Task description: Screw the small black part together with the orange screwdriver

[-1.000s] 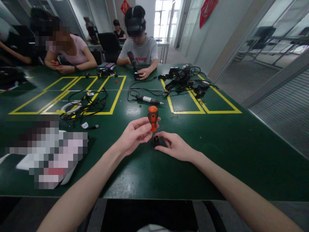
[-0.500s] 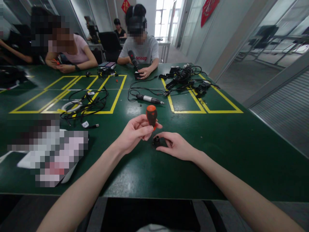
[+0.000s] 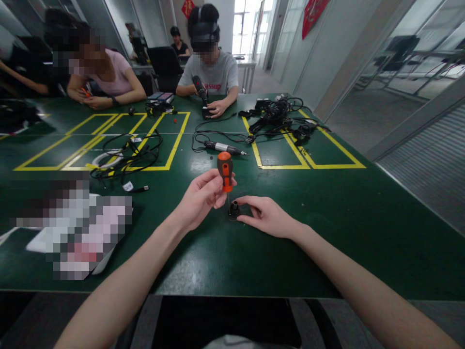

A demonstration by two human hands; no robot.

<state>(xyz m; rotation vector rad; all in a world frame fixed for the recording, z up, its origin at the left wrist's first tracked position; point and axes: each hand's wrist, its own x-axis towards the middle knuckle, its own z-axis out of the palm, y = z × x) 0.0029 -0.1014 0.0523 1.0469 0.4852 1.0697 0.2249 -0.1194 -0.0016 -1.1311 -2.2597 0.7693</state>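
An orange and dark grey screwdriver (image 3: pixel 225 169) stands nearly upright, its handle between the fingers of my left hand (image 3: pixel 203 196). Its thin shaft points down to the left side of a small round black part (image 3: pixel 234 209) on the green table (image 3: pixel 276 271). My right hand (image 3: pixel 267 217) curves round that part from the right, thumb and forefinger at its edge. Whether the screwdriver's tip sits in a screw is too small to tell.
Beyond my hands lies a silver and black electric screwdriver (image 3: pixel 225 148) with a cable. Black cables (image 3: pixel 132 152) lie left, a bigger cable pile (image 3: pixel 272 116) back right. Blurred packets (image 3: pixel 98 237) are near left. Across the table a person (image 3: pixel 209 72) holds a power tool.
The screwdriver handle has turned, showing more orange on its side, and stands a little more upright. My right hand has stayed nearly still at the black part.
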